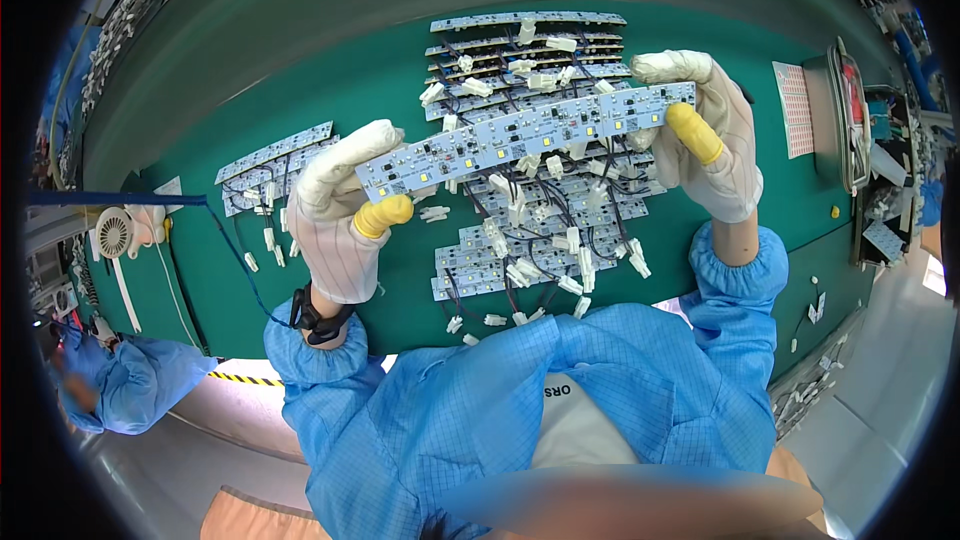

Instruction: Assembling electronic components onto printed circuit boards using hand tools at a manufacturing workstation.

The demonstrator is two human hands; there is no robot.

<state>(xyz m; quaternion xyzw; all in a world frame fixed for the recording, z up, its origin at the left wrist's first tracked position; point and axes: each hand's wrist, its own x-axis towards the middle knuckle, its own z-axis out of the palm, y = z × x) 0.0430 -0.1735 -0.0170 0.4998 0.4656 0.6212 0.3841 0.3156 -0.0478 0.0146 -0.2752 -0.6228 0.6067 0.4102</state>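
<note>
A long white LED circuit board (520,138) is held up level across my front, dotted with small chips and yellowish LEDs. Its left end is pinched by my left hand (345,205), in a white glove with a yellow thumb cover. My right hand (710,135), gloved the same way, grips the right end between thumb and fingers. Beneath and behind the board lies a large pile of similar LED boards (470,265) with dark wires and white plug connectors (585,265). The held board hides part of this pile.
A smaller stack of LED boards (275,155) lies to the left on the green mat (400,285). At far left stand a small white fan (115,232) and a co-worker in a blue smock (140,380). A metal tray (835,125) and a printed sheet (795,110) sit at right. A blue cord (225,230) runs to my left wrist strap.
</note>
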